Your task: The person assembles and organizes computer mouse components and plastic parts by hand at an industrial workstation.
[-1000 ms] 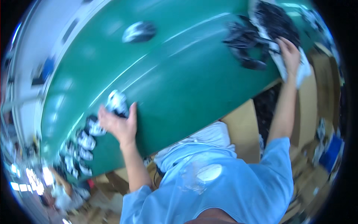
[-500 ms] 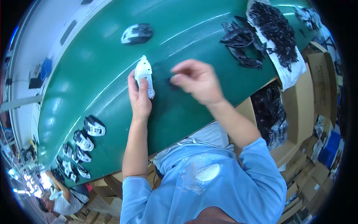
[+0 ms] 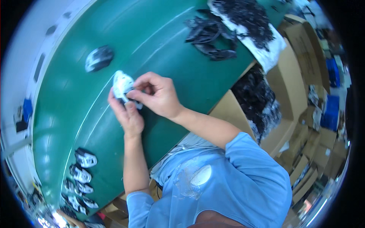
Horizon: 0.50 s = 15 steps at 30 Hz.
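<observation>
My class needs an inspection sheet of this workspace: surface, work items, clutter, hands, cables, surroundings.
Surface: green tabletop, glossy.
Work items: white part, held; black-and-white shells grouped at left; lone shell farther back.
Clutter: curved black pieces; small black pieces heaped on white sheet.
Grippers: left hand holds the white part; right hand works at it, fingertip grip unclear.
Cables: nothing clearly seen.
Surroundings: open cardboard box, cartons, blue bins.
</observation>
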Tool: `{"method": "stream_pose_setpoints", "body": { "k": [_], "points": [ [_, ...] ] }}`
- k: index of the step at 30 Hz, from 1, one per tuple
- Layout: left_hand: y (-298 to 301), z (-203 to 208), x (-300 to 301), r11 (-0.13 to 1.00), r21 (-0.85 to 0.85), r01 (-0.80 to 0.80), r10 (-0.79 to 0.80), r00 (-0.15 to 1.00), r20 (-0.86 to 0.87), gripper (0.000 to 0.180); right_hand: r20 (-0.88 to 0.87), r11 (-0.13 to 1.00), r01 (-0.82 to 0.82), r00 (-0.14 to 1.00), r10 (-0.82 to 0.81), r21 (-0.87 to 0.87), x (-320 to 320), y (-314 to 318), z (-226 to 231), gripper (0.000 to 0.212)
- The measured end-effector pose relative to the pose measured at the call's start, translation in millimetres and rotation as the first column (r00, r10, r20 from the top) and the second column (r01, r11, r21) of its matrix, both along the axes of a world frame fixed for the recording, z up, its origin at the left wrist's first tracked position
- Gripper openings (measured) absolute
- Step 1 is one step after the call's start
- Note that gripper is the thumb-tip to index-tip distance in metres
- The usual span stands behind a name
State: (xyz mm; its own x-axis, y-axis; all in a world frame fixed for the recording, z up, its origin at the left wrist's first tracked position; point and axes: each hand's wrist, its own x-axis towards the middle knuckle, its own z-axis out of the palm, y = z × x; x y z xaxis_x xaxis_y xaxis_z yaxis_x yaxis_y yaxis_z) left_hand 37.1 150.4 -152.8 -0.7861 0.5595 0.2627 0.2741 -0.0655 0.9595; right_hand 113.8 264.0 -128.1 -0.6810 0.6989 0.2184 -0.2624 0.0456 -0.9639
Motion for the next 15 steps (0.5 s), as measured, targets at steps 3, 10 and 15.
{"method": "stream_pose_setpoints", "body": {
  "k": [3,10,15],
  "points": [
    [1,2,1,1.000,0.008,-0.027,0.026,0.991,0.132,0.078,0.031,0.997,-0.023,0.999,0.021,0.074,6,5,2,0.022],
    [-14,-16,-17,0.968,0.124,0.218,-0.246,0.922,0.299,0.088,-0.051,0.867,-0.433,0.899,0.434,-0.248,15,17,-7,0.023],
    [-13,-5,-28,0.905,0.348,0.244,-0.392,0.796,0.461,0.075,0.240,0.511,-0.071,0.932,-0.273,0.856,106,130,22,0.019]
  ]
}}
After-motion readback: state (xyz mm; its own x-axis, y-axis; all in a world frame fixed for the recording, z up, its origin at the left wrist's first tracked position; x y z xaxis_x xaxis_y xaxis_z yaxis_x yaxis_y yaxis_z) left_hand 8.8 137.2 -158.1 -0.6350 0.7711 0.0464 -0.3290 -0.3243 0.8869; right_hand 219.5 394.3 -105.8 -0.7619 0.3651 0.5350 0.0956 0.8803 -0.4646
